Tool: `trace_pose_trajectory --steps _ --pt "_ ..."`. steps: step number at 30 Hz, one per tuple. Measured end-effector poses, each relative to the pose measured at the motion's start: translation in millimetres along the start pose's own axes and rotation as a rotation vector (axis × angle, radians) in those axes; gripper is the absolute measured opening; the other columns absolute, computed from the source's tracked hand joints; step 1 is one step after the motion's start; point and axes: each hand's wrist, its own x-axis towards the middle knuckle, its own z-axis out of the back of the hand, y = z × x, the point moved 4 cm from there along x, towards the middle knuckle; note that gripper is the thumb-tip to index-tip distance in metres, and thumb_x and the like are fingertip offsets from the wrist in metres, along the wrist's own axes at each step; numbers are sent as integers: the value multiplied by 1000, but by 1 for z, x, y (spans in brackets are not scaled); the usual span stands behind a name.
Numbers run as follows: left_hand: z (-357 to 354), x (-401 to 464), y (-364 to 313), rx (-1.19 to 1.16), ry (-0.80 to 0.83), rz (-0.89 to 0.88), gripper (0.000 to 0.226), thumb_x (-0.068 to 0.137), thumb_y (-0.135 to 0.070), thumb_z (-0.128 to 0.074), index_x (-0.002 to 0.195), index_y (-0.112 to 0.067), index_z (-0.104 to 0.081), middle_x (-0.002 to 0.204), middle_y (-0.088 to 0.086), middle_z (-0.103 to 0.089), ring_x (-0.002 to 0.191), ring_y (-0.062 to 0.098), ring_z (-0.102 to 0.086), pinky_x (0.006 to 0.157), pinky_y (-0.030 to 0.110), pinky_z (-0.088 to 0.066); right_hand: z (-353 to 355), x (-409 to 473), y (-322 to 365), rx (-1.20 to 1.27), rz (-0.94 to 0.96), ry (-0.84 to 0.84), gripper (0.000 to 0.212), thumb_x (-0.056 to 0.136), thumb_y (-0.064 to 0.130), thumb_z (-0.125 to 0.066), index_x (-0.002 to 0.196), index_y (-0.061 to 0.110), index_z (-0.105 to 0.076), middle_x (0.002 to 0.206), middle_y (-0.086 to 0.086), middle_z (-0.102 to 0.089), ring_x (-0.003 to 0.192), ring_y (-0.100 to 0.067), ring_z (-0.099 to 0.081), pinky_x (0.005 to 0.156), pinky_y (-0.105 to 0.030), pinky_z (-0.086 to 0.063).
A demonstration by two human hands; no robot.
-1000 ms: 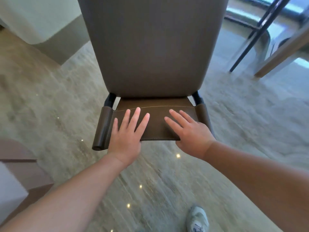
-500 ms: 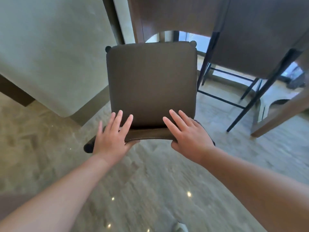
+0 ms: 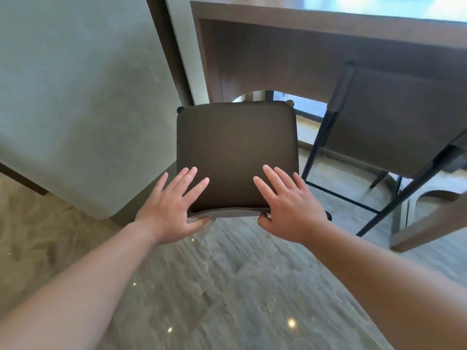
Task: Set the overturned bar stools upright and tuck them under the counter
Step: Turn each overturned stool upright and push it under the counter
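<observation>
The bar stool (image 3: 236, 152) stands upright just in front of the counter (image 3: 316, 24). The left hand (image 3: 169, 213) and right hand (image 3: 290, 210) spread their fingers over its low backrest, thumbs hooked behind the rim. A crooked shove could clip the neighbouring stool (image 3: 391, 122) under the counter (thin black legs). The seat is a rounded square in matte brown upholstery, and the counter is wood-grained.

The left hand (image 3: 171, 210) and right hand (image 3: 290, 210) hold the bar stool (image 3: 236, 147) at its near edge. Beyond the grip stands the counter (image 3: 328, 26); right of the grip, seemingly tucked under, a second stool (image 3: 394, 122).
</observation>
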Motion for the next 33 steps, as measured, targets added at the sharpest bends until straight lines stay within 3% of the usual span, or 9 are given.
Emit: trace_pose_trajectory --steps 7,13,17,23,33 --pt "6 50 33 -143 14 -29 88 82 -82 -30 155 -44 2 166 -9 3 149 1 14 120 35 10 20 50 -17 -45 -32 70 77 82 52 -44 152 22 -29 162 -11 -21 147 -32 -22 117 -54 -24" --pt "11 72 73 -170 42 -73 88 82 -81 -31 155 -43 0 166 -10 3 148 0 16 119 31 15 32 76 1 -31 -70 69 75 79 50 -50 147 20 -40 156 -13 -34 141 -32 -35 111 -53 -35" --pt "17 90 89 -198 47 -126 88 81 -79 -32 155 -43 -2 166 -11 3 147 -3 18 121 34 10 41 92 6 -25 -118 68 73 77 48 -52 144 18 -46 153 -14 -40 137 -33 -41 109 -54 -39" --pt "15 81 103 -204 70 -144 88 81 -80 -28 154 -45 9 165 -12 10 145 -1 23 121 35 12 42 98 22 -46 -110 96 71 75 50 -52 139 20 -51 147 -12 -48 132 -31 -49 105 -51 -43" --pt "7 38 86 -160 75 -149 85 84 -76 -26 156 -41 4 165 -9 9 146 2 23 117 32 18 29 59 43 -45 -104 110 72 75 50 -56 141 21 -51 149 -11 -46 133 -30 -48 106 -49 -43"
